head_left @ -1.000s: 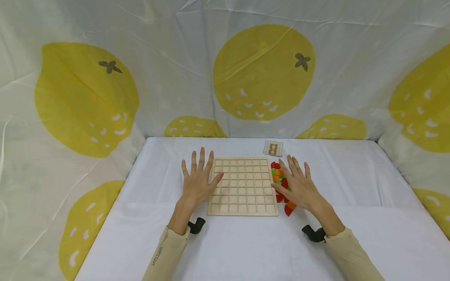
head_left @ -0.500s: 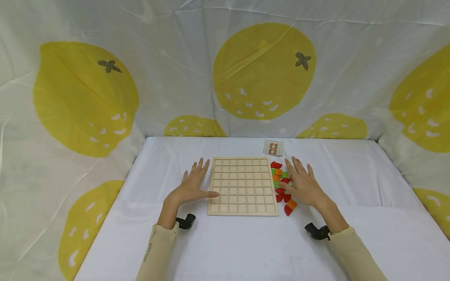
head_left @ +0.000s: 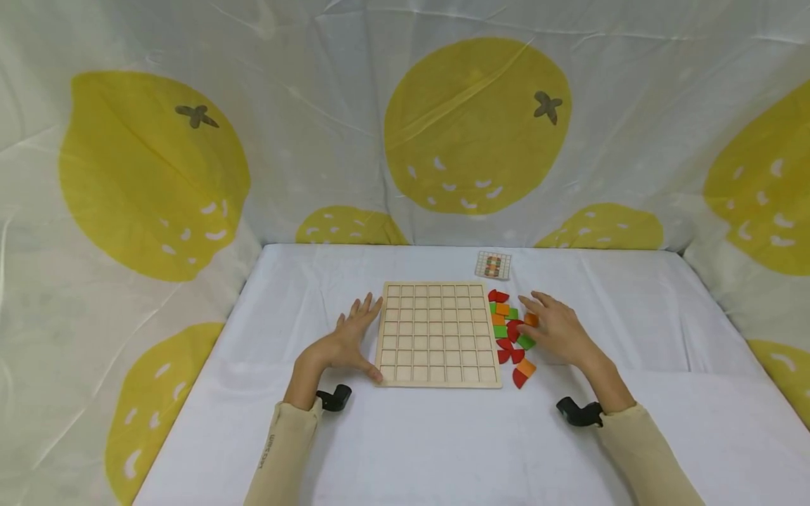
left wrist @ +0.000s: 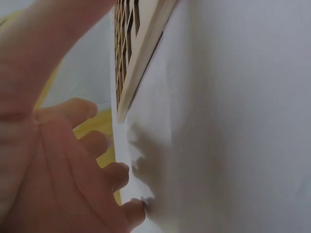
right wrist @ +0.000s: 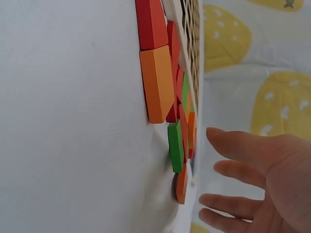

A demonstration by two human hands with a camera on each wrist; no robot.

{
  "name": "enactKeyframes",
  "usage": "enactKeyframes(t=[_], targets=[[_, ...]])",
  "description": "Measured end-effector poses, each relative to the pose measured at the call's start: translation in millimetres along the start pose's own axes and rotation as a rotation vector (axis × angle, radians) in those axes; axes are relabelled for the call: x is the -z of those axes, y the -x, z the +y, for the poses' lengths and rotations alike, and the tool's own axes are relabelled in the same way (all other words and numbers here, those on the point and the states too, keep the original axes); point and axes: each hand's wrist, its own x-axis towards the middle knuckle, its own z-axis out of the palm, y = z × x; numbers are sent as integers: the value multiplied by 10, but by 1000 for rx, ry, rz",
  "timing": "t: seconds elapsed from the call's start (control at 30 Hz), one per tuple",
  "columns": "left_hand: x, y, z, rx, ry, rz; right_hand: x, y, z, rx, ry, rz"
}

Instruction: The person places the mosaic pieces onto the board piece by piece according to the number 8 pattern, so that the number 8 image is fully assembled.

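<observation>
A light wooden grid board (head_left: 439, 336) lies flat on the white cloth, its cells bare. My left hand (head_left: 344, 346) is at the board's left side with fingers spread, the thumb by the near left corner; whether it touches the board I cannot tell. Right of the board lie several red, green and orange blocks (head_left: 501, 320), some square and some rounded. Over their right side hovers my right hand (head_left: 558, 330), thumb and fingers apart and holding nothing. An orange block (right wrist: 181, 184) and a green block (right wrist: 175, 146) lie below it in the right wrist view.
A small card (head_left: 493, 266) with a printed grid pattern lies behind the board. White cloth (head_left: 436, 443) covers the table. Curtains with yellow lemons (head_left: 477, 126) hang at the back and sides. A black wrist camera (head_left: 579, 412) sits on each forearm.
My left hand has drawn back leftward off the board, its thumb shifting to the near corner. My right hand has moved right, uncovering more blocks, and its fingers bend more.
</observation>
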Motion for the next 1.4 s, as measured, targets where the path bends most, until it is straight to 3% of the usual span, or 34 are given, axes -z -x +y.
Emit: enactKeyframes(t=[0.3,0.5,0.93,1.13,1.4], targets=[[-57,-31,6,17,-58,-22,-33,-10,94,26,-101,22],[-80,-48,10,16,-79,-24,-87,-23,124,21,-77,39],[-100,-61,49,28,-100,-36,-98,-35,93,-58,-96,80],[-106,-64,46,34,-93,-35,-89,-23,83,-127,-131,63],[-96,-55,47,32,-88,-37,-64,-29,83,-148,-165,51]])
